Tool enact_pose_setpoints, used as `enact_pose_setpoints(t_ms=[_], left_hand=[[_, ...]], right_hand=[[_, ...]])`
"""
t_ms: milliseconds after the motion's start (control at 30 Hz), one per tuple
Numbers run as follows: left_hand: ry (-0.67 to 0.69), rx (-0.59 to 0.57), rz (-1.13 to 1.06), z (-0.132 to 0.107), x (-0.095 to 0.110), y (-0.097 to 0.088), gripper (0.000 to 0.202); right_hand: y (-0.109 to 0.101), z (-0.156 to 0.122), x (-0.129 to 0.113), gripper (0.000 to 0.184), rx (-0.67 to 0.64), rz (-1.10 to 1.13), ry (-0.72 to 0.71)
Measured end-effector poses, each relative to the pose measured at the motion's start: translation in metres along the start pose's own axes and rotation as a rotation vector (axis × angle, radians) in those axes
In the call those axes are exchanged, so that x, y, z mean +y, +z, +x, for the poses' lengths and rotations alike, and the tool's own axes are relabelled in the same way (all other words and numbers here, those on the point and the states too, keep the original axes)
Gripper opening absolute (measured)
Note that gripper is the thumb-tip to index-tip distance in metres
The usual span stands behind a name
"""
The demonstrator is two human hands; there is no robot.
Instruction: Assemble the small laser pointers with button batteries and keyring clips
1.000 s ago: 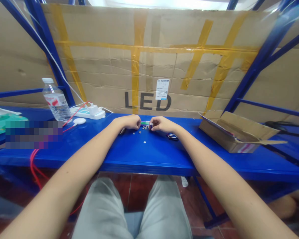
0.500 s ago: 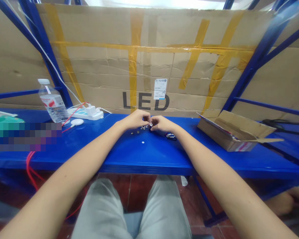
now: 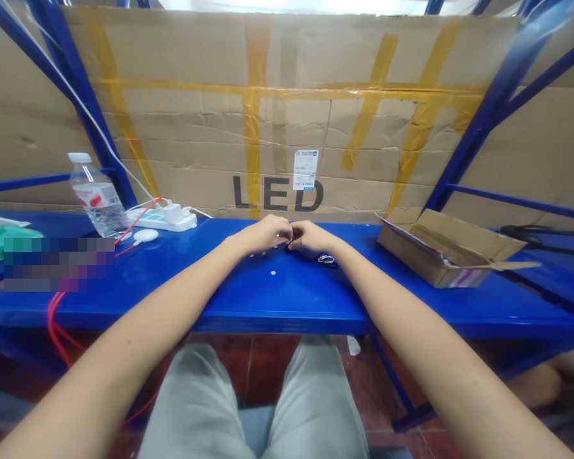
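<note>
Left hand (image 3: 263,234): it is at the middle of the counter (image 3: 268,306), on the far side. Its grip is curled in tight, and its fingertips touch the other hand's fingertips.
Right hand (image 3: 312,237): its grip is curled in tight too, right up against the left one. I cannot tell what is pinched between the two hands, because the spot is hidden and very small.
Small metal bits (image 3: 258,255): a few lie on the counter just on the near side of the left hand. One round bit (image 3: 272,273) sits alone, a little nearer.
Black clip (image 3: 326,259): it lies on the counter just beside the right wrist.
Other things: a cardboard box (image 3: 449,255) is on the right. A water bottle (image 3: 95,194) and a power strip (image 3: 165,218) are on the left.
How to do it well: I think the work is fiddly. Rest both wrists low on the counter so the fingers do not shake. Pinch softly with the tips only.
Watch out: the loose bits look easy to knock, so move the arms slowly and do not sweep them across the counter.
</note>
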State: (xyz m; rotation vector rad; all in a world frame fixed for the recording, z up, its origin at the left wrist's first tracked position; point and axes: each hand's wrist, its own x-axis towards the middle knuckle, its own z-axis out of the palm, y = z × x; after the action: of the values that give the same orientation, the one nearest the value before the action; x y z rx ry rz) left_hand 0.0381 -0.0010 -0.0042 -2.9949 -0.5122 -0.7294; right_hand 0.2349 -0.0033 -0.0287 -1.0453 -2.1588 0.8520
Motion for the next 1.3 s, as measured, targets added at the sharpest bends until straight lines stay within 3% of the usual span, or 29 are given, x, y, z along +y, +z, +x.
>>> enact_pose_setpoints(t_ms=[100,200,433,500,633,967,1033,1167,1300], left_hand=[[-0.024,0.002,-0.031,-0.001,0.003,-0.004,0.013],[-0.157,-0.009,-0.082,-0.006,0.006,-0.02,0.017],[-0.588,-0.529,-0.128,-0.028,-0.015,-0.051,0.022],[-0.634,-0.611,-0.158,-0.031,-0.018,-0.051,0.024],[-0.644,-0.65,-0.134,-0.03,-0.016,-0.047,0.022],[-0.566,-0.585,-0.155,-0.03,-0.017,-0.043,0.012],[-0.547,-0.481,-0.187,-0.028,-0.017,-0.042,0.015],[-0.471,-0.161,-0.297,-0.02,-0.007,-0.038,0.021],[-0.364,-0.02,-0.227,-0.01,0.01,-0.027,0.023]], right_hand=[[-0.001,-0.001,-0.002,0.025,0.019,-0.031,0.016],[-0.001,-0.004,-0.006,0.023,0.056,-0.082,0.04],[0.002,-0.004,-0.008,0.022,0.032,-0.011,0.055],[0.002,-0.003,-0.006,0.022,0.029,-0.003,0.058],[0.002,-0.003,-0.005,0.022,0.028,-0.015,0.056],[0.002,-0.003,-0.006,0.022,0.024,0.007,0.059],[0.003,-0.003,-0.007,0.022,0.028,0.022,0.067],[0.005,-0.004,-0.009,0.023,-0.001,0.083,0.076],[0.006,-0.003,-0.007,0.023,-0.005,0.079,0.056]])
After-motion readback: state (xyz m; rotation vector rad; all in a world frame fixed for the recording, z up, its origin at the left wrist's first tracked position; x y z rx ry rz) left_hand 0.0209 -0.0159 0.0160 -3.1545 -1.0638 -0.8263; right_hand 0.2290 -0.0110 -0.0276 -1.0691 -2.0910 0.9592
